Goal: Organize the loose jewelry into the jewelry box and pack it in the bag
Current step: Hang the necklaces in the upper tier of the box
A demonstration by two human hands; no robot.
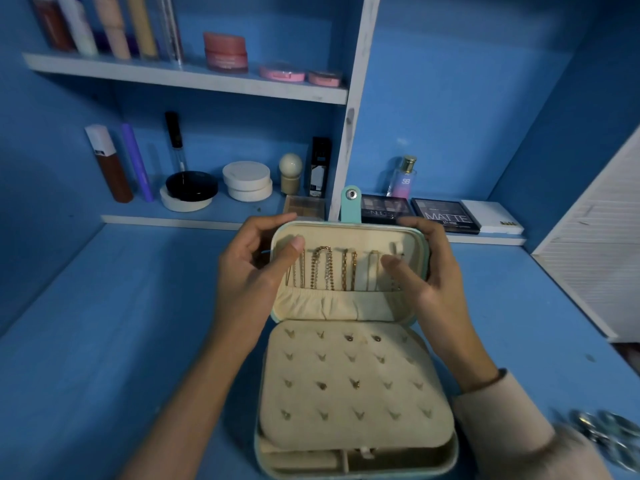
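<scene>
1. Head view: the jewelry box (258,452) lies open on the blue desk (138,341), in the middle and close to the person. Its lid (346,237) stands upright toward the shelves.
2. The left hand (256,271) grasps the lid's left edge, thumb on the cream lining and fingers curled behind. The right hand (429,275) grasps the right edge the same way, its thumb lying across the lining.
3. Gold chains (325,268) hang in a row inside the lid, their lower ends tucked into a gathered pocket (325,304). The two thumbs cover the outermost ones.
4. A cream earring panel (353,379) covers most of the base. Small studs sit in some of its holes, too small to make out.
5. A teal snap tab (351,204) rises above the lid, just in front of the white shelf divider (356,98).
6. On the low ledge behind stand a perfume bottle (403,176), two dark palettes (445,216), a white box (491,220), stacked white jars (247,180) and a black compact (191,185). A pink jar (225,51) and tall bottles (114,26) stand on the upper shelf.
7. The lid and right hand hide the near edge of the left palette. A blurred metallic thing (606,438) at lower right, beside the pale sleeve (502,427), is cut off by the frame.
8. Readable writing: "MATTE" on the right palette, "NUDES" partly on the left one, "SB" on the perfume bottle.
</scene>
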